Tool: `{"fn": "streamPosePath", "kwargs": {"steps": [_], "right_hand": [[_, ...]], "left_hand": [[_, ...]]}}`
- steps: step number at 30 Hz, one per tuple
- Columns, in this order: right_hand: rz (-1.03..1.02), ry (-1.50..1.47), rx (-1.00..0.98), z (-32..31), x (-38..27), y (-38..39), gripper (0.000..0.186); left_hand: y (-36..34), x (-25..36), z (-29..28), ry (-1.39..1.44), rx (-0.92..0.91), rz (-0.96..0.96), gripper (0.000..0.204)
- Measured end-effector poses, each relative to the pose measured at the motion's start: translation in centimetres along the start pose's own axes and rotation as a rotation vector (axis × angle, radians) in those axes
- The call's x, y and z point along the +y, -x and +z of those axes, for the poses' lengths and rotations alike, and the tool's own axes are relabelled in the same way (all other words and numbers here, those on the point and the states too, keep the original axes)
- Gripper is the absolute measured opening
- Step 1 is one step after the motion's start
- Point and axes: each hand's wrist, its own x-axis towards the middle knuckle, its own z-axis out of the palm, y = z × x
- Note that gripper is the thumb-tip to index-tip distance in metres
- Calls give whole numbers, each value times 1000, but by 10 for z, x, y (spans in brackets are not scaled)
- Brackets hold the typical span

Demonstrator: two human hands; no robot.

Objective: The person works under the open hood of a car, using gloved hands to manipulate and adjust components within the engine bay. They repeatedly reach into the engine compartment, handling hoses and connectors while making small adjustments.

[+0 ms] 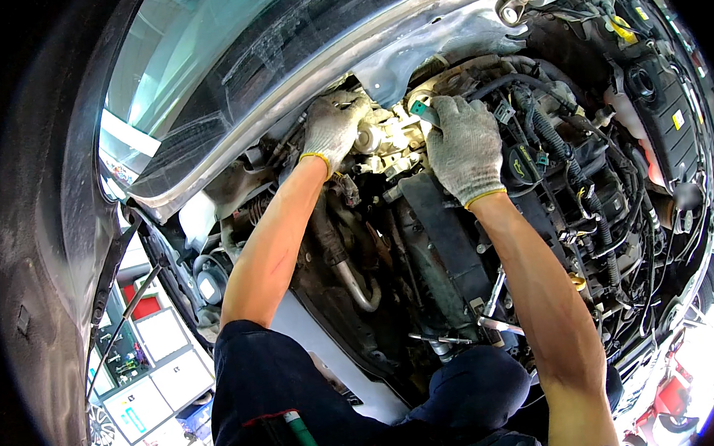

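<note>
Both my hands wear grey knit gloves with yellow cuffs and reach deep into a car's engine bay. My left hand (335,128) is bent against the brightly lit metal engine part (389,139) below the windshield, fingers curled; whatever they grip is lost in the glare. Across that part, my right hand (467,147) is closed round a small flat dark object with a green end (422,111). Most of this object is covered by the glove. Just right of that hand is a black oil filler cap (522,165).
Silver hand tools (501,325) lie on the engine near my body. A bent metal pipe (361,288) stands left of the dark engine cover. Hoses and wiring (569,153) crowd the right side. The raised hood (43,242) is at left, with a thin rod (126,319) beside it.
</note>
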Motion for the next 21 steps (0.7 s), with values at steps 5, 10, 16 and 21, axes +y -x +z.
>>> {"fn": "streamPosePath", "kwargs": {"steps": [5,10,16,21], "right_hand": [[-2,27,-3,-1,-1,0,27],[-3,26,3,-2,-1,0,26],[-3,-10,1,0,-4,-1,28],[11,4,-40,-2,3,-1,33]], "left_hand": [[5,6,4,14,1,-157,26],[-2,8,1,42,-78,-215,26],[-18,-13,3,158,40,-318,33],[-2,-2,14,118,103,-354,31]]}}
